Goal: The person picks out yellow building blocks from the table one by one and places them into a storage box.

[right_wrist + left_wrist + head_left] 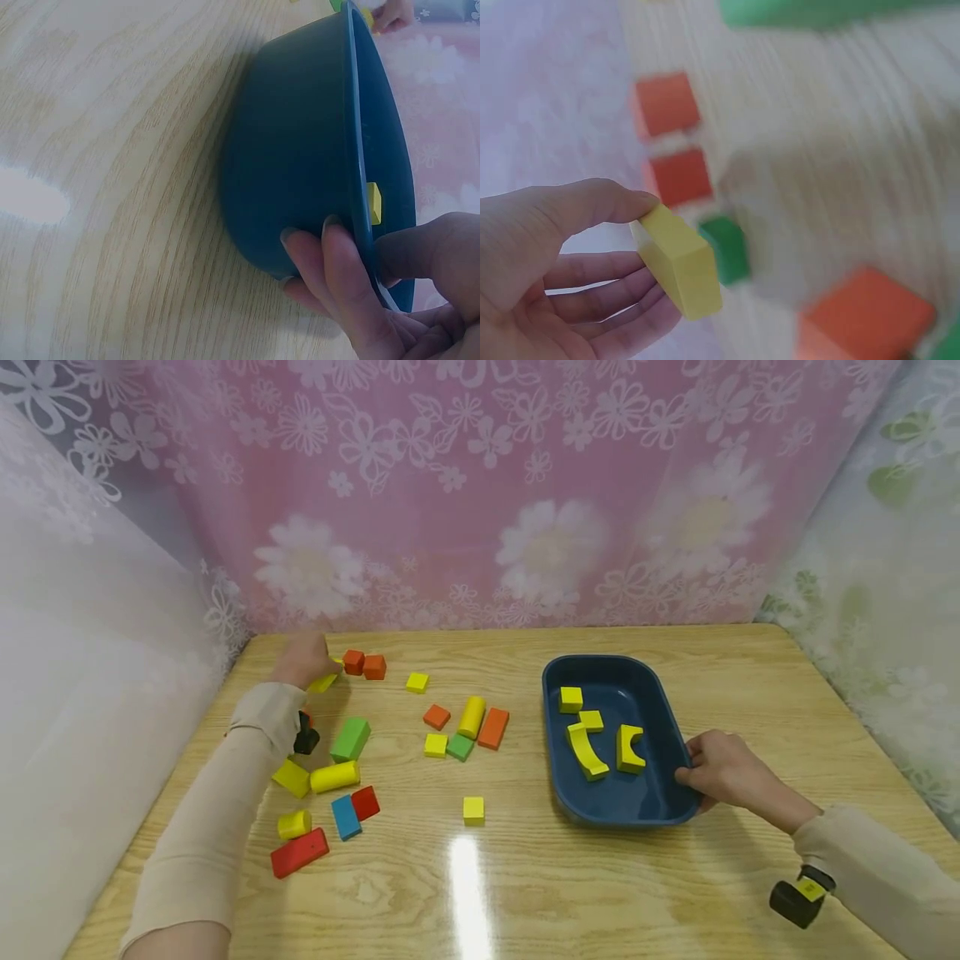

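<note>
Your left hand (pixel 302 662) pinches a yellow block (pixel 681 259); your right hand (pixel 726 768) grips the tub (pixel 300 142). Beneath both lies a wood-grained table (pixel 600 893); beyond hangs pink flowered cloth (pixel 442 527).

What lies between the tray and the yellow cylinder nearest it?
An orange block, close beside the cylinder; from there to the tray the table is bare. The head view shows this.

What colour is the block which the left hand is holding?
Yellow; the block in the left hand shows best in the left wrist view.
</note>
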`<state>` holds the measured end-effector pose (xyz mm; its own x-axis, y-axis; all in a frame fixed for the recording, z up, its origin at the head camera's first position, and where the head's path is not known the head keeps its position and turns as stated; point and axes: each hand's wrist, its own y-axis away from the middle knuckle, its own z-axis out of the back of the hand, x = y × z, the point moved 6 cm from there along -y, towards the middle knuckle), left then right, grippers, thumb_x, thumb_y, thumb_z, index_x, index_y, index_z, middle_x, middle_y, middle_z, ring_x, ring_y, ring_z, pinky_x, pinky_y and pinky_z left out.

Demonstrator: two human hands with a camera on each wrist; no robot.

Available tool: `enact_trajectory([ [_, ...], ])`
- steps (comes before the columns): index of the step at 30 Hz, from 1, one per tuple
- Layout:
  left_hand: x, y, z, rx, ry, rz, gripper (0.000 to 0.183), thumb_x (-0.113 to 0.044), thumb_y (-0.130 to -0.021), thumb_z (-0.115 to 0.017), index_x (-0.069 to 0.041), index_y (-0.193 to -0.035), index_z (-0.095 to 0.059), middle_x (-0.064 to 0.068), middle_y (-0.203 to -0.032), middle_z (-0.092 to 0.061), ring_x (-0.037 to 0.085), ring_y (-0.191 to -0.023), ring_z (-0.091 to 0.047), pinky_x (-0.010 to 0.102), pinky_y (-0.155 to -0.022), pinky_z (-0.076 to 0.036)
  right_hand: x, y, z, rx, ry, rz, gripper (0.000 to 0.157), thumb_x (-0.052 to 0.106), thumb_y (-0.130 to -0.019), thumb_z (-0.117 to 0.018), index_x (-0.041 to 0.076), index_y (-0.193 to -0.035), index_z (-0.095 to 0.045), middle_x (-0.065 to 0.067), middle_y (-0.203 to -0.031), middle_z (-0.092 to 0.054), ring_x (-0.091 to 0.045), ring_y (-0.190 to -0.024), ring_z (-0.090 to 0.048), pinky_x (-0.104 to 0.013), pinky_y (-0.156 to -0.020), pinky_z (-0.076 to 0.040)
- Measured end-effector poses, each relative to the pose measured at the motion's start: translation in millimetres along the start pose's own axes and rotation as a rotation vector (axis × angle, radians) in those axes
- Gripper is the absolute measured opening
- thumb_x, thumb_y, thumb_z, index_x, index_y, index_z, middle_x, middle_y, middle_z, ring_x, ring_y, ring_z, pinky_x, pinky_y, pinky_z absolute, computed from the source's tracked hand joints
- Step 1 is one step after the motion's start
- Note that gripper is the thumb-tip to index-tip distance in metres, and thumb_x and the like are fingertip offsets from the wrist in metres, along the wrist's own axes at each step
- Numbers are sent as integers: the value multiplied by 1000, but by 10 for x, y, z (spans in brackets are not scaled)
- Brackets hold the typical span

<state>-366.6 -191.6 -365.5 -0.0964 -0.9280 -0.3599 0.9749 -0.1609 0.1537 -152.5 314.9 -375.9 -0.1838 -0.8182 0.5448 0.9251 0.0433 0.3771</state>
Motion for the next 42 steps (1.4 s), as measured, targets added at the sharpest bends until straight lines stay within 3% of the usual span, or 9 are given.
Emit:
enact_trajectory([
  [4, -325, -64, -7, 5, -42, -52, 28, -14, -86, -69, 10, -79, -58, -3, -49, -29, 10, -43, -27, 25, -45, -32, 17, 11, -9, -6, 3, 16, 35, -1, -86, -60, -24, -111, -52, -27, -88, -66, -21, -59, -67, -33, -51, -55],
  [6, -489, -95, -19, 10, -69, -71, 41, -16, -87, -69, -7, -56, -44, -3, -48, -27, 10, -42, -26, 24, -44, -30, 24, 11, -15, -7, 1, 22, 35, -1, -86, -60, -24, -111, -52, -27, -88, -66, -21, -60, -68, -33, -51, -55],
  [9, -737, -121, -52, 46, -42, -93, 43, -16, -88, -68, -11, -54, -42, -4, -48, -28, 9, -41, -27, 23, -44, -30, 28, 8, -25, -5, -5, 18, 33, -1, -86, -59, -24, -109, -53, -25, -86, -67, -21, -59, -67, -33, -51, -55],
  [16, -1385, -123, -104, 48, -28, -192, 23, -12, -90, -67, -3, -72, -57, 1, -57, -41, 13, -48, -36, 27, -51, -37, 35, 9, -9, -15, 13, 16, 30, 0, -87, -60, -21, -107, -55, -22, -83, -67, -21, -56, -67, -32, -51, -55],
  [20, -1903, -83, -187, 35, -60, -311, 13, -12, -90, -68, -1, -87, -61, 7, -72, -55, 16, -59, -50, 29, -58, -45, 26, 25, 10, -23, 42, 19, 28, 1, -86, -61, -20, -104, -57, -19, -81, -66, -20, -55, -67, -31, -50, -55],
  [24, -2502, 41, -310, 49, -96, -456, 14, -14, -90, -68, -2, -88, -61, 8, -74, -58, 15, -59, -50, 26, -58, -44, 20, 31, 12, -25, 36, 14, 27, 1, -86, -60, -20, -103, -57, -18, -80, -66, -20, -56, -67, -31, -50, -55],
  [32, -3469, 260, -746, 54, -247, -690, 18, -21, -90, -70, -6, -98, -67, 3, -85, -60, 11, -72, -54, 21, -68, -47, -10, 32, 33, -34, 45, 13, 26, 1, -86, -61, -19, -102, -58, -18, -80, -66, -20, -55, -66, -31, -50, -54],
  [37, -3908, 330, -1168, 93, -371, -719, 11, -20, -96, -60, -12, -102, -66, -1, -86, -59, 9, -75, -55, 18, -68, -45, -16, 27, 34, -34, 39, 21, 31, 2, -86, -61, -21, -106, -56, -26, -87, -65, -20, -56, -67, -31, -50, -55],
  [42, -4144, 390, -1536, 140, -512, -725, 16, -16, -100, -52, -18, -110, -65, -3, -96, -62, 7, -82, -59, 17, -70, -47, 10, 19, 20, -23, 37, 28, 32, 2, -87, -61, -21, -108, -55, -30, -91, -64, -20, -56, -67, -31, -51, -55],
])
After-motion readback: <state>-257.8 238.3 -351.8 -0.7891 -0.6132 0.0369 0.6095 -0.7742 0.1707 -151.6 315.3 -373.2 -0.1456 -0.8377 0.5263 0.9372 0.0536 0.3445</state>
